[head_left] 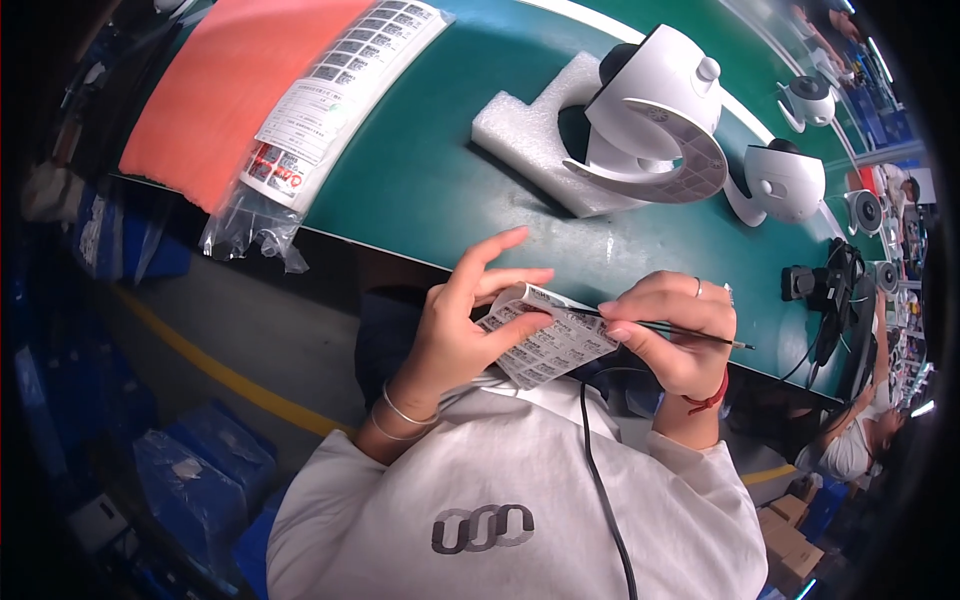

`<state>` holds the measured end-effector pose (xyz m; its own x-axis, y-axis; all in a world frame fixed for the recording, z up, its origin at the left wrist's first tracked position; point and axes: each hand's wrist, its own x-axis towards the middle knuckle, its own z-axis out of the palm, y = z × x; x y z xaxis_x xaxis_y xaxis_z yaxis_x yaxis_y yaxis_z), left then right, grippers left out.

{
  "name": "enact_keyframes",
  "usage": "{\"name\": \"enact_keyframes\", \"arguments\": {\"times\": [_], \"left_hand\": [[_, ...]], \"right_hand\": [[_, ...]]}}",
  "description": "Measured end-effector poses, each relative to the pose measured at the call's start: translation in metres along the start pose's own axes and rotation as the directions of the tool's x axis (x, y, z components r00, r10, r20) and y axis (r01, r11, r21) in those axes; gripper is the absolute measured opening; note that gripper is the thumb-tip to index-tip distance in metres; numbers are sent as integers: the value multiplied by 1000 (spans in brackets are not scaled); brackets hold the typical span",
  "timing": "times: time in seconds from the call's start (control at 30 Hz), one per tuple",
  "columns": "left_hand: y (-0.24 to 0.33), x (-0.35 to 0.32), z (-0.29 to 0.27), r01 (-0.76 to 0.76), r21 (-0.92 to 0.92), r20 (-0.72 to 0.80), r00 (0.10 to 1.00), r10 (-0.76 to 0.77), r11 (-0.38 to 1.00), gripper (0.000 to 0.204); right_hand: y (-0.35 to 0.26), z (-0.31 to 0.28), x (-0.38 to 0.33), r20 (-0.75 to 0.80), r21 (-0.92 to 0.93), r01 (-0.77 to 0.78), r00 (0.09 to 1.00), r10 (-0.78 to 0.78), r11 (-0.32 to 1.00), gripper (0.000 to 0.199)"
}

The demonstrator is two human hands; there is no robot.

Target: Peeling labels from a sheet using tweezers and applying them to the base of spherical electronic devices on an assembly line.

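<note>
In front of my chest, my left hand grips a sheet of small printed labels, its thumb on the face and the upper edge curling. The fingers of my right hand are pinched together at the sheet's right corner, closed on a thin black cable with a pale metallic tip. Whether a label is also between these fingertips is hidden. A black cord hangs down over the white shirt from behind the sheet; I cannot tell if it is the same cable.
On the green table, a white rounded device rests at a white foam block. Another white device stands farther right, near a bundle of black cables. Orange sheeting and a bagged label stack lie at left.
</note>
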<state>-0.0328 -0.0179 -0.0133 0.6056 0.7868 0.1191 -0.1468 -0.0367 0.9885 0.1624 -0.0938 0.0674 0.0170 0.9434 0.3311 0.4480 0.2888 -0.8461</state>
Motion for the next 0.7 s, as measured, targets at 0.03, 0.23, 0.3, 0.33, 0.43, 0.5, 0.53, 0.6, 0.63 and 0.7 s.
{"name": "enact_keyframes", "arguments": {"times": [0.03,0.23,0.3,0.33,0.43,0.5,0.53,0.6,0.63,0.7], "left_hand": [[0,0,1,29,-31,-40,999,-30,999,60],[-3,0,-1,86,4,-8,996,-86,996,38],[-2,-1,0,114,-32,-21,993,-115,993,39],[-2,-1,0,137,-51,-31,990,-139,989,41],[-1,1,-1,129,-52,-7,992,-129,990,45],[0,2,-1,147,-59,1,989,-147,987,45],[0,2,-1,144,-61,12,990,-143,988,45],[1,2,-1,161,-52,12,987,-160,986,44],[1,3,-1,158,-57,20,987,-157,986,43],[1,3,-2,155,-55,36,987,-154,986,43]], "right_hand": [[0,-1,0,6,6,3,1000,-3,1000,11],[-1,-6,-3,-48,-94,43,998,-48,995,10],[1,-9,-3,-123,-271,137,977,-176,953,14],[4,-10,-3,-124,-281,139,976,-180,950,14],[18,-13,0,15,-626,414,853,-521,661,26],[28,-14,0,90,-689,451,830,-551,567,28],[33,-14,0,110,-714,460,819,-564,528,28],[41,-15,0,106,-744,446,813,-572,497,28],[44,-16,0,101,-765,443,799,-592,468,27],[49,-17,0,101,-787,428,800,-591,445,28]]}}
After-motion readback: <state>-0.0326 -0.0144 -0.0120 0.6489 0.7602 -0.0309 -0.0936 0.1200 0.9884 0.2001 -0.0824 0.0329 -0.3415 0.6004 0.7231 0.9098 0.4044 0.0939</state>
